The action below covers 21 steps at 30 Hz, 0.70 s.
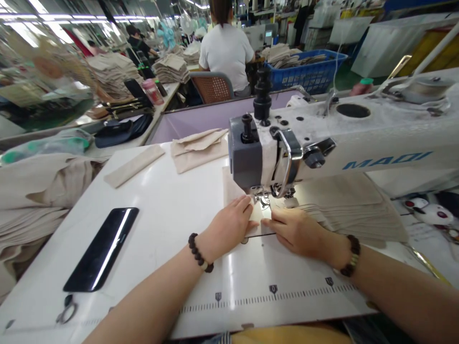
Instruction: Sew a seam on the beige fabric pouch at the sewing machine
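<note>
A beige fabric piece (230, 185) lies beneath the needle area of a white sewing machine (376, 129), partly hidden by the machine head and my fingers. To the left of the presser foot (264, 201), my left hand (229, 220) is closed on the fabric, fingers pressing it to the bed with the thumb near its front edge. From the right, my right hand (301, 231) has its fingers drawn together at the fabric by the foot; its grip is partly hidden. Behind that hand rests a stack of beige fabric panels (353, 203).
On the white table are a dark phone (102, 248), a small ring-shaped item (67, 309), a beige strip (134, 166) and a folded beige piece (201, 150). Beige cloth (43, 186) is heaped at left. Ahead, a person (226, 55) sits near a blue basket (304, 74).
</note>
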Available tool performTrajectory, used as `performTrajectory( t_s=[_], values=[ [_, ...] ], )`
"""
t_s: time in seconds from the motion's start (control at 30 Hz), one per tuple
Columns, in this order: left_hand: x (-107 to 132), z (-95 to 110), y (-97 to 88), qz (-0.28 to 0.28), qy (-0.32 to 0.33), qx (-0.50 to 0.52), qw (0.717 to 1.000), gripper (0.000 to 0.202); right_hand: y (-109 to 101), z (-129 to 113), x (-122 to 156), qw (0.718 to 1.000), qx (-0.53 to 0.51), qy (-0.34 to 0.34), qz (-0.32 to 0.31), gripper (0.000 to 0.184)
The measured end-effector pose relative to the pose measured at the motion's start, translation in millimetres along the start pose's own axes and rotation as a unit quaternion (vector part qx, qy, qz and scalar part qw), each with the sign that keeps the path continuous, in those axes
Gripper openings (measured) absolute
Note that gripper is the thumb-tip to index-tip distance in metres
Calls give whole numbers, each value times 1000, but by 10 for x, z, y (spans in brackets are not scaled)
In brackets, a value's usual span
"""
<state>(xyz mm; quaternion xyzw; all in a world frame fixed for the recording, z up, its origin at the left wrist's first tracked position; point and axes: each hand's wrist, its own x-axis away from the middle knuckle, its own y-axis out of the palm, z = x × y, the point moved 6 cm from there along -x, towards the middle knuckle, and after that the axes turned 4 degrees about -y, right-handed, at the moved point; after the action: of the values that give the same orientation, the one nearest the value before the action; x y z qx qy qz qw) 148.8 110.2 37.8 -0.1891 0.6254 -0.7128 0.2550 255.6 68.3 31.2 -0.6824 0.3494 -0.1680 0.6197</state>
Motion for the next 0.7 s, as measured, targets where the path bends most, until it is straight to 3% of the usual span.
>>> performTrajectory(
  t_s=[0.27,0.7],
  values=[
    [-22,-27,64,31,1,18,999,26,2,-5,10,1000,-4,9,-5,27],
    [-29,-38,60,18,5,21,1000,22,-16,-16,13,1000,13,-10,24,30]
  ],
)
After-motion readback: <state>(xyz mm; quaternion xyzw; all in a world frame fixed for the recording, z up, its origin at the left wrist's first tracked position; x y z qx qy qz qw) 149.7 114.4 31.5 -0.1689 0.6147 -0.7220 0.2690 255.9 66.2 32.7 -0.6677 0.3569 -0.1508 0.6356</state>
